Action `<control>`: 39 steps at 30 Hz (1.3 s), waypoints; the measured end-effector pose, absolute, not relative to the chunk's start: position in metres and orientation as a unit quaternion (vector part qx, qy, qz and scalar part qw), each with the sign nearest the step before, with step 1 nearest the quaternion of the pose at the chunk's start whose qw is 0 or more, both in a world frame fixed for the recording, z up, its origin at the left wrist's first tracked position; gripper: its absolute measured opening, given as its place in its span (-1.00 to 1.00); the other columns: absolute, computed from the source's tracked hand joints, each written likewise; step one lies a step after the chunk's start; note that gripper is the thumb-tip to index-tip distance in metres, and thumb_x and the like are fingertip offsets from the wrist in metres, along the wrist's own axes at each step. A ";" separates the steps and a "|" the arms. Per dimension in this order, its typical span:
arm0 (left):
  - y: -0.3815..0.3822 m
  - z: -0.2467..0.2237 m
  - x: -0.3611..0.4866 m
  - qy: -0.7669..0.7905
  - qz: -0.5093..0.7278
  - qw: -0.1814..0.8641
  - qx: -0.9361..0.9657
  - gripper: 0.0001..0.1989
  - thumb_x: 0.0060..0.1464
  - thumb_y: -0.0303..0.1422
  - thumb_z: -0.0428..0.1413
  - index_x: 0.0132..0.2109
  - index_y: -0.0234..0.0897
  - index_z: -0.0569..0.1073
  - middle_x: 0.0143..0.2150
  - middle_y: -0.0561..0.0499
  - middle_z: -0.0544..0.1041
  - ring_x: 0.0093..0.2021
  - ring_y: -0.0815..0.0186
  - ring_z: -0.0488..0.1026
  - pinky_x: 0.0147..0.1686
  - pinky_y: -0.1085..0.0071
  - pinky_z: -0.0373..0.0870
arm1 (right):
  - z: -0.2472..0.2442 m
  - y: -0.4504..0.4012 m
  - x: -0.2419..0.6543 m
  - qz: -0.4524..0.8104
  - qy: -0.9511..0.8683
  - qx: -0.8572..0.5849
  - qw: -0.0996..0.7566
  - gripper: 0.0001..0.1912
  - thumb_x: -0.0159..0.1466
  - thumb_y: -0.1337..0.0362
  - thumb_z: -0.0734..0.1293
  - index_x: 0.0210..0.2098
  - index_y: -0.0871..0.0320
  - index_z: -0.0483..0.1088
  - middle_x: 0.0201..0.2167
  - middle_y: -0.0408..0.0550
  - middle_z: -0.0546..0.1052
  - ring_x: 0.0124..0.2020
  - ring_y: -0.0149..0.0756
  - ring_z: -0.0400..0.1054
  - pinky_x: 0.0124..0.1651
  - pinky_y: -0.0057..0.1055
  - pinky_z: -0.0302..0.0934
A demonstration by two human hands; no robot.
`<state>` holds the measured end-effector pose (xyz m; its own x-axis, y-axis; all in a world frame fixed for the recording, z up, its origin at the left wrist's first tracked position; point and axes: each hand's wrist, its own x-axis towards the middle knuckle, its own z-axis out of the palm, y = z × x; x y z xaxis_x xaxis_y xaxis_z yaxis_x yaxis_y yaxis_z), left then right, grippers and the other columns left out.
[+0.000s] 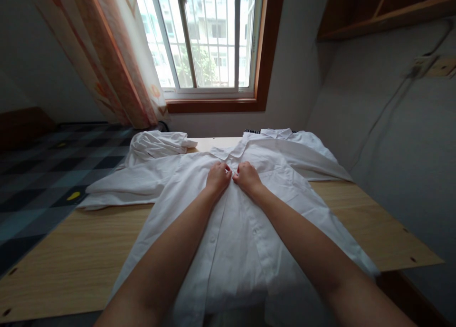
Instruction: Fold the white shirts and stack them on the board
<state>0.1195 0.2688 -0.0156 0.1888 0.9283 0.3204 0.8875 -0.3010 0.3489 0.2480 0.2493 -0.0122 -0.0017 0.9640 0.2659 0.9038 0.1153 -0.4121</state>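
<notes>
A white button-up shirt (pixel 235 251) lies spread face up, collar away from me, its sleeves stretched out to both sides. Just below the collar, my left hand (pixel 218 177) pinches one front edge. Close beside it, my right hand (pixel 247 176) has its fingers closed on the opposite front edge. Farther down, the two front edges lie apart, with small buttons along them. Whether a button sits between my fingertips is too small to tell.
The shirt lies on a pale wooden board (pixel 370 222). Crumpled white cloth (pixel 155 144) sits at the back left, and another white collared garment (pixel 280 133) at the back right. A checked bedspread (pixel 32 184) is on the left; a wall with a hanging cable (pixel 377 118) is on the right.
</notes>
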 end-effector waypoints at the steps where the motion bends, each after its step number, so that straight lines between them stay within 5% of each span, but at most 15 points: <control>1: 0.269 -0.015 0.119 0.589 0.241 0.043 0.770 -0.86 0.16 -0.45 0.09 -0.22 -0.31 0.56 -0.17 -0.15 0.53 -0.07 0.14 0.47 0.02 0.30 0.37 | -0.012 0.249 0.248 0.056 -0.709 -0.658 0.247 -0.79 0.22 0.32 0.37 -0.19 0.33 0.53 -0.15 0.25 0.54 -0.17 -0.13 0.45 -0.10 -0.35 0.25; 7: 0.269 -0.010 0.114 0.580 0.248 0.069 0.773 -0.93 0.11 -0.40 0.17 -0.27 -0.30 0.55 -0.19 -0.12 0.54 -0.11 0.17 0.48 -0.01 0.31 0.38 | -0.017 0.255 0.259 0.083 -0.710 -0.631 0.301 -0.91 0.18 0.38 0.34 -0.39 0.25 0.52 -0.31 0.10 0.57 -0.29 -0.23 0.42 -0.20 -0.40 0.21; 16: 0.258 -0.001 0.121 0.655 0.146 0.032 0.740 -0.74 0.22 -0.20 0.11 -0.13 -0.30 0.55 -0.01 -0.22 0.55 0.00 0.05 0.50 -0.03 0.27 0.39 | -0.020 0.269 0.261 0.344 -0.556 -0.529 0.541 -0.88 0.07 0.25 0.34 -0.51 0.17 0.43 -0.60 -0.20 0.45 -0.54 -0.41 0.27 -0.45 -0.49 0.11; 22: 0.259 -0.004 0.119 0.633 0.144 0.018 0.761 -0.75 0.24 -0.21 0.06 -0.19 -0.29 0.54 -0.08 -0.23 0.58 -0.07 0.04 0.52 -0.13 0.28 0.39 | -0.031 0.267 0.262 0.496 -0.495 -0.482 0.526 -0.84 0.02 0.19 0.38 -0.55 0.16 0.40 -0.74 -0.27 0.33 -0.68 -0.48 0.11 -0.60 -0.51 -0.05; 39: 0.271 0.008 0.129 0.613 0.246 0.137 0.738 -0.79 0.29 -0.30 -0.02 -0.19 -0.26 0.48 -0.28 -0.05 0.58 -0.28 0.23 0.46 -0.32 0.41 0.24 | -0.026 0.264 0.261 0.501 -0.493 -0.473 0.531 -0.88 0.04 0.25 0.34 -0.55 0.17 0.38 -0.75 -0.30 0.30 -0.69 -0.50 0.10 -0.61 -0.51 -0.05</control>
